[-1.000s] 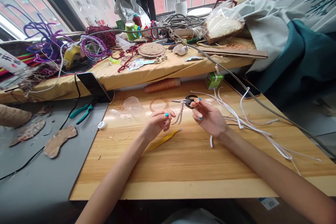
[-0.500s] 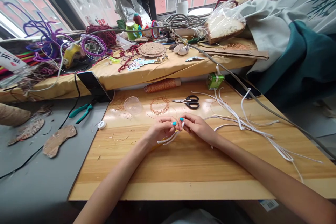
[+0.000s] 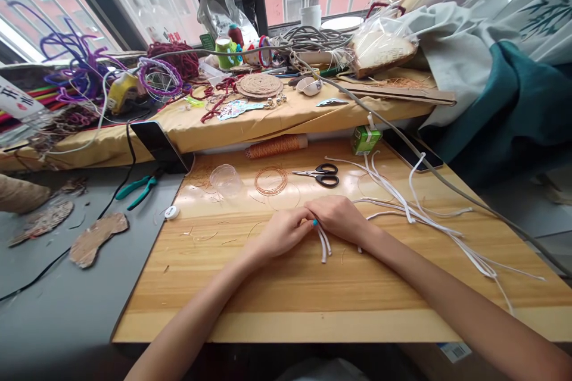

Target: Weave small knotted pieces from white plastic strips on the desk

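Note:
Close together over the middle of the wooden table, both hands meet around a short piece of white cord (image 3: 322, 245). Its two loose ends hang down toward me from between the fingers. My left hand (image 3: 283, 231) is closed, with the blue-nailed thumb pressed against the cord. Back uppermost, my right hand (image 3: 336, 213) curls over the cord's upper part, and its fingertips are mostly hidden. Black-handled scissors (image 3: 327, 176) lie just beyond the hands. A coil of copper-coloured wire (image 3: 270, 181) rests to their left.
More white cords (image 3: 429, 218) spread across the table's right side. A spool of orange thread (image 3: 277, 146), a clear plastic cup (image 3: 225, 178) and a green carton (image 3: 365, 140) stand or lie toward the back. Teal-handled pliers (image 3: 142, 191) are on the grey surface at left.
Both hands have turned over, so their backs face up more. The cord ends, which pointed left under my left hand, now hang toward me between the hands.

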`<move>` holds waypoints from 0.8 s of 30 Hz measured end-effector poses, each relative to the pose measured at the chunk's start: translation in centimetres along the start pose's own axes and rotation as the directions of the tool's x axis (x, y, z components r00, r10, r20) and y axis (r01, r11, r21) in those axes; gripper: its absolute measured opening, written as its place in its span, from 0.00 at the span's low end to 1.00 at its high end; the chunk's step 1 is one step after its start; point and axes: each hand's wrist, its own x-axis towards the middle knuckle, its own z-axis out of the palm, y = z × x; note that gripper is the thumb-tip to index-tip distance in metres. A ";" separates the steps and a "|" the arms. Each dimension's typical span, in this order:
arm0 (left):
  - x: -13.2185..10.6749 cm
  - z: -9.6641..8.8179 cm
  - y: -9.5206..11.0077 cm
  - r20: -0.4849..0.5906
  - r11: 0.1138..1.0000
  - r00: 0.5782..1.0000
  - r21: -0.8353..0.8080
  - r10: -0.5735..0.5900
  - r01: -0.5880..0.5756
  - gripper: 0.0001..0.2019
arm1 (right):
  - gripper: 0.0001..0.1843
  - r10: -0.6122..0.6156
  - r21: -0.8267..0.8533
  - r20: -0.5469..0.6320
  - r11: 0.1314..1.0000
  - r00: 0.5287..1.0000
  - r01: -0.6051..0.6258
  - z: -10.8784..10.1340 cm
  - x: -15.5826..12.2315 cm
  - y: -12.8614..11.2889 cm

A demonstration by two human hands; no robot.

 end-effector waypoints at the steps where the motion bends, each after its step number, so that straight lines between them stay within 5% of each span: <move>1: -0.1 0.1 0.2 -0.006 0.992 1.000 0.126 0.014 -0.013 0.10 | 0.09 -0.020 -0.031 -0.002 0.999 1.000 0.020 0.0 0.0 0.1; 5: -0.3 0.7 1.1 0.015 0.867 0.999 0.497 0.042 -0.044 0.12 | 0.09 -0.030 -0.132 -0.018 0.991 0.999 0.027 -0.2 0.3 -0.1; 9: -0.3 1.4 1.9 0.054 0.820 0.997 0.568 0.046 -0.069 0.14 | 0.07 0.023 -0.212 -0.016 0.977 1.000 -0.026 -0.6 0.4 -0.1; 13: -0.3 0.8 1.7 -0.062 0.975 0.998 0.223 -0.001 0.014 0.11 | 0.10 0.026 -0.285 -0.065 0.957 0.998 -0.043 -1.2 -0.2 2.3; 16: -0.3 -0.8 1.2 -0.198 0.969 0.975 -0.244 -0.097 0.047 0.10 | 0.12 0.209 -0.305 -0.220 0.913 0.953 -0.270 -2.1 -0.9 5.0; 18: -0.2 -1.7 0.9 -0.249 0.885 0.950 -0.462 -0.187 0.053 0.11 | 0.14 0.390 -0.148 -0.377 0.870 0.840 -0.470 -2.8 -1.0 5.7; 20: 0.0 -2.3 0.7 -0.245 0.795 0.930 -0.601 -0.275 0.077 0.12 | 0.15 0.525 0.165 -0.450 0.844 0.722 -0.511 -3.3 -0.8 5.0; 22: 0.2 -2.4 0.6 -0.217 0.708 0.917 -0.700 -0.335 0.094 0.13 | 0.15 0.588 0.522 -0.292 0.759 0.754 -0.389 -3.3 -0.2 3.1; 24: 0.3 -2.3 0.4 -0.195 0.636 0.916 -0.768 -0.351 0.080 0.14 | 0.18 0.488 0.794 -0.036 0.544 0.872 -0.272 -3.0 0.3 1.2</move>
